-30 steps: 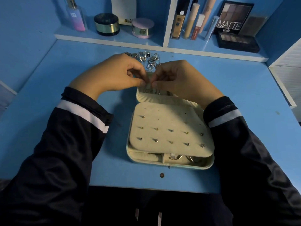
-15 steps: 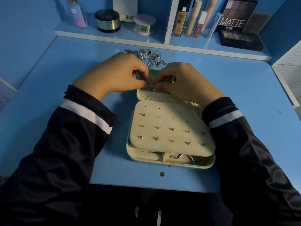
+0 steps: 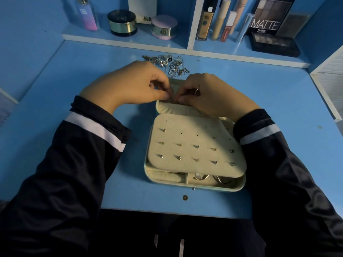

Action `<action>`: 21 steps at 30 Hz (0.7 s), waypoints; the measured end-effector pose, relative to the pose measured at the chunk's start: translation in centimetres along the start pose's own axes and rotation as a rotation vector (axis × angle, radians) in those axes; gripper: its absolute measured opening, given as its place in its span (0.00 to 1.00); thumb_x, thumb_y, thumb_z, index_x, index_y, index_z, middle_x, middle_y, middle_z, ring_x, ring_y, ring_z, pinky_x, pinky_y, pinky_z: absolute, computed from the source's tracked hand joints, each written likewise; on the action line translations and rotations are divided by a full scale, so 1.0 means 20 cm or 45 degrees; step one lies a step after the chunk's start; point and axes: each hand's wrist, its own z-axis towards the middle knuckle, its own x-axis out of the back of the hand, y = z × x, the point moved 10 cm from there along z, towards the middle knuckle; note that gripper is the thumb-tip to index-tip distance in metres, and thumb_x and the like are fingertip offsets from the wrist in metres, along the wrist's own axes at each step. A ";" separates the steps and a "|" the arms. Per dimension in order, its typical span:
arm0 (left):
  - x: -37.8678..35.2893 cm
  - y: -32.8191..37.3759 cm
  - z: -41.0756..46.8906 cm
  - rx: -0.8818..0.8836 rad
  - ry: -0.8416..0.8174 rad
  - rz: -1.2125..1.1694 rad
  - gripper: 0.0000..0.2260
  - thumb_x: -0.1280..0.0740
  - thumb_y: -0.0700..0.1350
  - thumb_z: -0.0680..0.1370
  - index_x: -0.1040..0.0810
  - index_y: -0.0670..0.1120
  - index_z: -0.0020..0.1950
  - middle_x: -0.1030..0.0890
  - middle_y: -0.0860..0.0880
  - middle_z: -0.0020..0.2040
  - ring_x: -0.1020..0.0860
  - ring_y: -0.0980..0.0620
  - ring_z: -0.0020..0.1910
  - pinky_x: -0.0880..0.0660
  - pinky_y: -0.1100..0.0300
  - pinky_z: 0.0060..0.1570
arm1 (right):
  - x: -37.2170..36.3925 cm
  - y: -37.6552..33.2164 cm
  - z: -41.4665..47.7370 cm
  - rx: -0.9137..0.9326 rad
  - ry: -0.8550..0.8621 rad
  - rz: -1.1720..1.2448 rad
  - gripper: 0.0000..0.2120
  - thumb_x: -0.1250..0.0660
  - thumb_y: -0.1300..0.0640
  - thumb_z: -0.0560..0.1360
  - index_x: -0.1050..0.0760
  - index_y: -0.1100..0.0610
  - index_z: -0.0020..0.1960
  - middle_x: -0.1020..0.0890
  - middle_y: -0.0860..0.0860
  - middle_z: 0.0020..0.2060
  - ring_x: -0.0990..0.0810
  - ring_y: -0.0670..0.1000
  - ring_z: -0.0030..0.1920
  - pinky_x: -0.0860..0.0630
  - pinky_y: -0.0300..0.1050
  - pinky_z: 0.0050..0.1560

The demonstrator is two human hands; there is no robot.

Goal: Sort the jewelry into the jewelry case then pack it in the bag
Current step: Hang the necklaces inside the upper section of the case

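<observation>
Both hands on the far lid of the jewelry case [image 3: 178, 109], mid-surface [image 3: 259, 86].
Left hand [image 3: 130, 86] and right hand [image 3: 209, 93] pinch a small piece [image 3: 173, 98], type unclear. Studs [image 3: 179, 157] on panel, rings [image 3: 201, 176] in near compartment, loose pile [image 3: 171, 64] beyond.

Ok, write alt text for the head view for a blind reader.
Left hand and right hand pinch a small item, too tiny to identify, over the far half of an open cream jewelry case on a blue desk. Stud earrings dot its padded panel; a loose jewelry pile lies beyond.
</observation>
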 end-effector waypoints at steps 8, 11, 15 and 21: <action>-0.02 0.02 0.00 -0.014 -0.067 -0.029 0.06 0.29 0.44 0.77 0.20 0.56 0.42 0.27 0.66 0.24 0.29 0.67 0.26 0.37 0.75 0.27 | 0.00 -0.01 -0.01 0.007 -0.004 0.025 0.05 0.31 0.60 0.76 0.17 0.54 0.49 0.21 0.46 0.44 0.23 0.49 0.46 0.27 0.44 0.50; -0.01 0.01 0.00 -0.021 -0.031 -0.028 0.04 0.29 0.44 0.77 0.19 0.53 0.45 0.27 0.69 0.24 0.29 0.69 0.26 0.38 0.78 0.27 | 0.02 0.00 0.00 0.001 0.070 -0.008 0.06 0.32 0.60 0.76 0.18 0.56 0.52 0.23 0.47 0.43 0.25 0.49 0.44 0.30 0.40 0.46; 0.00 0.02 0.01 -0.028 -0.005 0.014 0.03 0.29 0.44 0.76 0.19 0.53 0.45 0.27 0.69 0.25 0.28 0.69 0.27 0.38 0.77 0.27 | 0.00 -0.03 0.01 0.063 0.042 -0.041 0.07 0.32 0.61 0.76 0.17 0.57 0.51 0.24 0.47 0.43 0.27 0.47 0.44 0.32 0.38 0.44; 0.00 0.02 0.00 -0.036 -0.010 0.031 0.03 0.29 0.45 0.76 0.19 0.54 0.45 0.27 0.70 0.26 0.28 0.68 0.27 0.37 0.76 0.27 | -0.01 -0.02 0.00 0.039 -0.018 -0.003 0.06 0.31 0.60 0.76 0.17 0.53 0.49 0.25 0.41 0.40 0.27 0.42 0.40 0.31 0.31 0.43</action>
